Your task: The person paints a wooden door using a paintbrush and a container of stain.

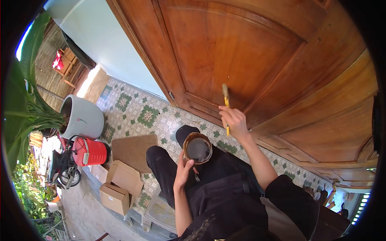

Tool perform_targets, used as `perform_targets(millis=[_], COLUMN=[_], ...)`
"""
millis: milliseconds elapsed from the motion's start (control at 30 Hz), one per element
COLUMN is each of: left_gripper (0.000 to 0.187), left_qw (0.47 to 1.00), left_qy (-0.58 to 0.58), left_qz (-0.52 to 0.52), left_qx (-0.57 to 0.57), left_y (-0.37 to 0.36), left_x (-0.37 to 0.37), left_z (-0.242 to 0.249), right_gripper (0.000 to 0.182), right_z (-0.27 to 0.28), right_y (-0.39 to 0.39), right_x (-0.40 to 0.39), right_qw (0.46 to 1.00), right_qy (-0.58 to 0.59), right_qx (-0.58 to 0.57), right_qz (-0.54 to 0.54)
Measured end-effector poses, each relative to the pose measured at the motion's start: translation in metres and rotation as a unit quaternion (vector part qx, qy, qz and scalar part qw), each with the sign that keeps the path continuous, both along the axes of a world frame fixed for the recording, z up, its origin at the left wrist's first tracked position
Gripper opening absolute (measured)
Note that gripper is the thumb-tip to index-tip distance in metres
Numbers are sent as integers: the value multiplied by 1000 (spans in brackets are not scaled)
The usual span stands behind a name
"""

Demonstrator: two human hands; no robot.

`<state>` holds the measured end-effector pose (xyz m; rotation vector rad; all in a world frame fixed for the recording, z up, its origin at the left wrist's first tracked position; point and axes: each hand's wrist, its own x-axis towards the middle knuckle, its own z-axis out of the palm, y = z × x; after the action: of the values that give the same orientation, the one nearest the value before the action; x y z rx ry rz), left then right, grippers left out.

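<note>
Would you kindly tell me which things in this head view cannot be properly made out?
- Paintbrush: its handle is partly hidden inside the right hand.
- Bowl: dark contents, unidentifiable; the near side is covered by the left hand.
- Cardboard box: the inside cannot be seen behind its flaps.
- Motorbike: cut off by the dark lens edge.

Person, seen from the head camera looking down. Clothing: black throughout. Trousers [169, 164] black, plain, covering both legs to the knee and past it. Upper garment [225, 209] black, with folds across the front and a patch of pale, scratchy marks near the lower hem. Sleeves [293, 201] short, black, ending above the elbow; both forearms bare. Left hand [183, 168] and right hand [234, 120] bare, no gloves, rings or watch visible. Footwear out of sight.
</note>
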<state>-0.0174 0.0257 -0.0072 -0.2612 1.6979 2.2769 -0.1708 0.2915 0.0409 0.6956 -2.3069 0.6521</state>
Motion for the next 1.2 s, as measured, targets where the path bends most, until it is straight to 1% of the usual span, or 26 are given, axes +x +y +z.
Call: perform_targets(millis=[33,100,133,167,200,233,267,300,367,400,467,500,567,600,633,700,733,800,833,900,1067,1133,1167,1200], left_gripper=[83,83,84,85,86,87,88,88,88,87,87,87,87,87,87,88,88,88,88,89,89,89,89,88], left_qw=[1000,1000,1000,1000,1000,1000,1000,1000,1000,1000,1000,1000,1000,1000,1000,1000,1000,1000,1000,1000,1000,1000,1000,1000], left_qy=[2,7,9,9,1,-12,-7,-10,-10,-8,-5,-3,-8,-16,-16,-16,-14,-17,-17,-14,-18,-14,-18,-25], left_qz=[-2,2,-12,-24,-14,-6,-16,-12,-12,-17,-15,-14,-14,-12,-13,-8,-13,-11,-15,-9,-11,-6,-3,-6], left_qx=[4,10,6,2,3,5,15,17,14,11,11,11,8,6,5,4,4,3,5,10,9,14,14,11], left_y=[0,-1,-2,-2,-1,0,-1,-1,1,2,3,2,1,1,0,0,1,1,2,2,0,1,1,1], left_x=[0,0,-2,-2,-2,0,-2,-2,-3,-4,-4,-5,-4,-3,-1,-1,-1,-2,-2,-2,-2,-3,-3,-2], left_z=[-1,-3,-2,-3,-4,-5,-6,-7,-5,-3,-2,-1,-2,-2,-3,-5,-2,3,3,4,1,1,0,-2], right_gripper=[17,16,17,17,16,16,20,20,23,23,26,26,28,28,28,27,27,25,25,24,24,28,28,34], right_z=[-16,-42,-43,-45,-48,-50,-33,-4,26,38,57,65,76,76,77,80,78,75,75,74,77,77,87,96], right_y=[-1,-1,1,0,0,0,-1,1,12,16,21,22,21,22,22,19,19,18,18,15,12,12,7,1], right_x=[1,2,4,0,-4,-4,-2,1,2,4,7,9,14,15,18,22,24,27,29,34,39,41,43,45], right_qw=[1000,994,988,988,976,944,861,815,730,729,623,623,498,455,455,355,357,280,283,244,235,332,330,443], right_qy=[4,-104,-157,-156,-172,-191,-291,-330,-321,-321,-288,-287,-266,-264,-263,-257,-254,-258,-255,-253,-257,-250,-253,-263], right_qx=[2,26,1,3,-133,-267,-417,-475,-596,-596,-701,-702,-786,-801,-802,-836,-836,-856,-856,-858,-848,-831,-832,-788], right_qz=[3,-6,-8,0,7,11,32,34,97,97,193,194,253,286,286,330,330,350,349,376,399,370,367,336])
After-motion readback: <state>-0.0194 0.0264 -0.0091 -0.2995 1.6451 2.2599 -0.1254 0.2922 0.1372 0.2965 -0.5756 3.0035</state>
